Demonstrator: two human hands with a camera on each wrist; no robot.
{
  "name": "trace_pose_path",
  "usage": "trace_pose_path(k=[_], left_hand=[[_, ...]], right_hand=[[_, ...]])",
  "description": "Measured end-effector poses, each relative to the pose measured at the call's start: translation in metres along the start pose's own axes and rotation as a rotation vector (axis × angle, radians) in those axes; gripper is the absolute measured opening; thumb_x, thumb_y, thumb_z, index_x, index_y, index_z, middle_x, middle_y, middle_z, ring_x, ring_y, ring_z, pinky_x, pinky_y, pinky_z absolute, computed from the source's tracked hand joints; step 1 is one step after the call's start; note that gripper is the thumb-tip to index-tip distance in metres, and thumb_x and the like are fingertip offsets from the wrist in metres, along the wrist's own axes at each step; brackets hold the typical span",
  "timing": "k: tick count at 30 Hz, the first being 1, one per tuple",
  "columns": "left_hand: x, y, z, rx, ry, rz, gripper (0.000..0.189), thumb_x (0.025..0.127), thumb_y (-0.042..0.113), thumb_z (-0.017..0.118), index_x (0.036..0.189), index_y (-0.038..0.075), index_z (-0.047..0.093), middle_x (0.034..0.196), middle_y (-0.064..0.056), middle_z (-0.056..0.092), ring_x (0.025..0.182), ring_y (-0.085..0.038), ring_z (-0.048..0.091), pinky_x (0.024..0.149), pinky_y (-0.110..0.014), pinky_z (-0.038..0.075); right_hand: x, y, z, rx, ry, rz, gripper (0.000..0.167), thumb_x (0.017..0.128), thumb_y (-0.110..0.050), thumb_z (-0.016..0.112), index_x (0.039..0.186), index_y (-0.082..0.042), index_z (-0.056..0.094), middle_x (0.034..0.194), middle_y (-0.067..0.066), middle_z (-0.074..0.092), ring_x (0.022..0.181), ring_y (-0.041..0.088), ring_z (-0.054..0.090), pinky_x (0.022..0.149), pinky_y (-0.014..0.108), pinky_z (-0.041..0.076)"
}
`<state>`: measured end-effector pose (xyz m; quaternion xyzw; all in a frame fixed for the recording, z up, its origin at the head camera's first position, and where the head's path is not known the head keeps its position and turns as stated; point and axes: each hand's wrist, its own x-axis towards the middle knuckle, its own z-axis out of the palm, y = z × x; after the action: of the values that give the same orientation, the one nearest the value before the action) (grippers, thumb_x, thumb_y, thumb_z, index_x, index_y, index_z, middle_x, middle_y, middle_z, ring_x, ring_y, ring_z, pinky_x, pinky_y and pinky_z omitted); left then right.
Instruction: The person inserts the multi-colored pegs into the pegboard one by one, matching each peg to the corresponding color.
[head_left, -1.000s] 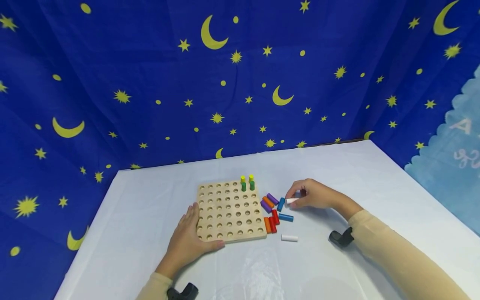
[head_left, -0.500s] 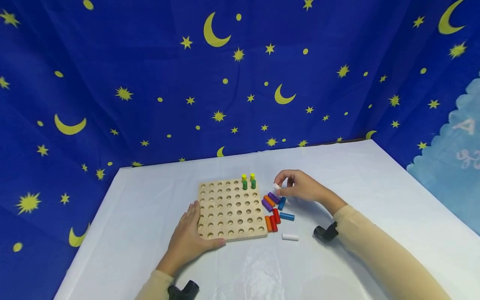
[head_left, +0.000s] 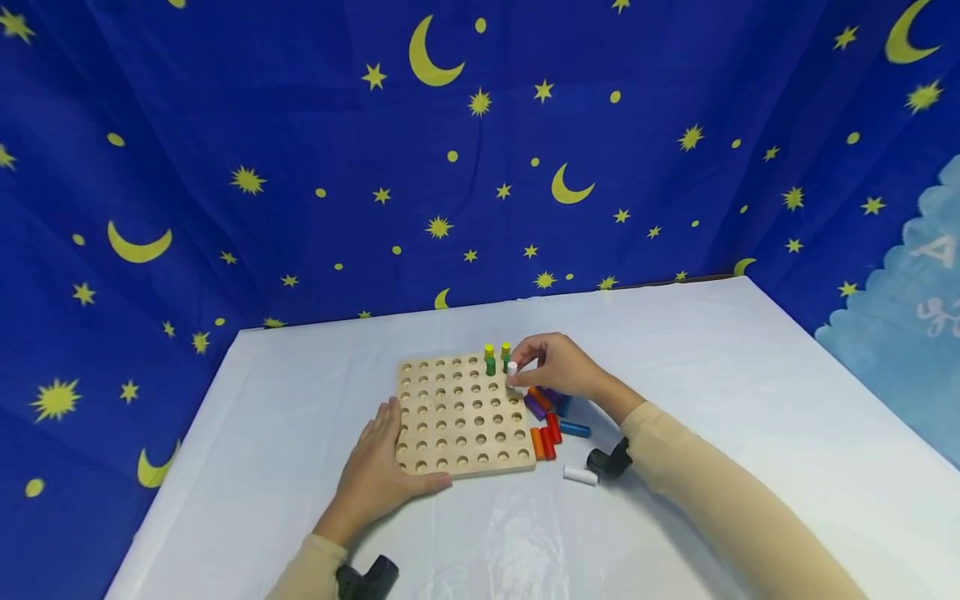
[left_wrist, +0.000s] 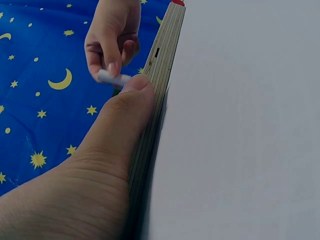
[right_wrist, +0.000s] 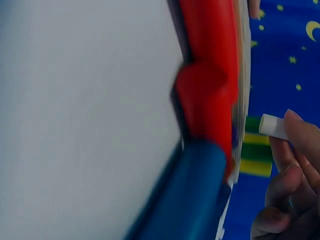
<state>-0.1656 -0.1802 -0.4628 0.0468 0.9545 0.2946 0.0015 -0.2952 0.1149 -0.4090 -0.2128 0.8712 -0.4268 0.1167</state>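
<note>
A square wooden pegboard (head_left: 495, 468) with rows of round holes lies on the table. My left hand (head_left: 378, 454) rests against its near left corner, fingers along the left side and thumb (left_wrist: 122, 110) along the front edge. In my right hand (head_left: 558, 362) a white peg (head_left: 512, 368) is pinched between thumb and fingertips, upright over the board's right side. The right wrist view shows one end of this white peg (right_wrist: 274, 126) free. Just beyond it, two green pegs (head_left: 491, 367) and two yellow pegs (head_left: 489, 350) stand in the far right holes.
Right of the board lie red pegs (head_left: 548, 443), an orange peg (head_left: 537, 443), purple pegs (head_left: 535, 407) and a blue peg (head_left: 575, 429). Another white peg (head_left: 581, 475) lies nearer the front. A blue star-patterned cloth (head_left: 337, 167) hangs behind the white table (head_left: 637, 533).
My right hand has carried the white peg leftward from beside the loose pegs to over the board, turning it from lying flat to upright. The left hand stays at the board's corner.
</note>
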Motion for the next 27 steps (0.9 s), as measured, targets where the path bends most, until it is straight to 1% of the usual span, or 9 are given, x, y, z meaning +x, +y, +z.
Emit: trace_pose_path(k=[1,5,9,14,18,20,25,27], left_hand=[[0.0,0.0,0.0,0.0,-0.001,-0.003,0.148,0.055,0.083,0.075,0.158,-0.002,0.011,0.164,-0.023,0.013,0.153,-0.039,0.015,0.126,-0.054,0.016],[0.0,0.001,0.0,0.001,-0.008,-0.013,0.148,0.055,0.082,0.076,0.158,-0.002,0.01,0.164,-0.023,0.013,0.153,-0.04,0.015,0.126,-0.054,0.015],[0.001,0.001,0.0,0.002,-0.011,-0.017,0.148,0.055,0.082,0.076,0.158,-0.001,0.01,0.165,-0.022,0.013,0.153,-0.039,0.015,0.126,-0.053,0.015],[0.002,0.001,-0.001,0.004,-0.005,-0.005,0.148,0.055,0.083,0.075,0.158,-0.002,0.01,0.164,-0.023,0.014,0.153,-0.039,0.016,0.125,-0.054,0.016],[0.001,0.001,-0.002,0.002,-0.004,-0.003,0.149,0.054,0.084,0.074,0.158,-0.001,0.01,0.165,-0.022,0.014,0.153,-0.039,0.016,0.126,-0.054,0.016],[0.002,0.0,-0.002,0.004,-0.013,-0.005,0.148,0.055,0.084,0.074,0.158,-0.001,0.009,0.165,-0.022,0.013,0.153,-0.039,0.015,0.126,-0.053,0.016],[0.001,0.0,-0.002,0.007,-0.029,-0.016,0.148,0.056,0.084,0.074,0.158,0.0,0.008,0.165,-0.022,0.011,0.154,-0.038,0.013,0.126,-0.052,0.015],[0.001,-0.001,-0.002,0.006,-0.027,-0.018,0.147,0.056,0.084,0.074,0.158,0.0,0.008,0.165,-0.022,0.012,0.154,-0.038,0.013,0.126,-0.052,0.015]], right_hand=[[0.001,-0.001,0.003,0.001,-0.006,-0.003,0.017,0.081,-0.024,0.084,0.091,-0.018,0.072,0.088,-0.003,0.072,0.076,0.018,0.06,0.066,0.028,0.05],[0.006,-0.006,0.013,-0.005,-0.024,-0.012,0.016,0.081,-0.022,0.083,0.09,-0.018,0.071,0.086,-0.004,0.072,0.077,0.015,0.063,0.06,0.027,0.053],[0.008,-0.009,0.019,-0.025,-0.011,-0.016,0.016,0.081,-0.02,0.083,0.09,-0.017,0.07,0.085,-0.005,0.072,0.077,0.016,0.063,0.052,0.027,0.053],[0.01,-0.013,0.022,-0.041,0.021,0.008,0.017,0.081,-0.021,0.084,0.091,-0.017,0.07,0.084,-0.004,0.072,0.079,0.019,0.062,0.054,0.028,0.054],[0.011,-0.014,0.024,-0.064,0.035,0.019,0.018,0.081,-0.022,0.084,0.091,-0.018,0.07,0.084,-0.004,0.072,0.081,0.018,0.062,0.055,0.028,0.054],[0.011,-0.015,0.025,-0.081,0.031,0.015,0.017,0.081,-0.022,0.083,0.091,-0.018,0.07,0.084,-0.005,0.071,0.08,0.016,0.062,0.056,0.028,0.054],[0.011,-0.017,0.028,-0.122,0.001,0.008,0.015,0.082,-0.021,0.083,0.09,-0.019,0.07,0.084,-0.007,0.072,0.073,0.012,0.063,0.052,0.028,0.055],[0.011,-0.018,0.028,-0.127,-0.009,0.012,0.016,0.082,-0.021,0.083,0.091,-0.019,0.071,0.085,-0.007,0.073,0.071,0.012,0.063,0.05,0.028,0.056]])
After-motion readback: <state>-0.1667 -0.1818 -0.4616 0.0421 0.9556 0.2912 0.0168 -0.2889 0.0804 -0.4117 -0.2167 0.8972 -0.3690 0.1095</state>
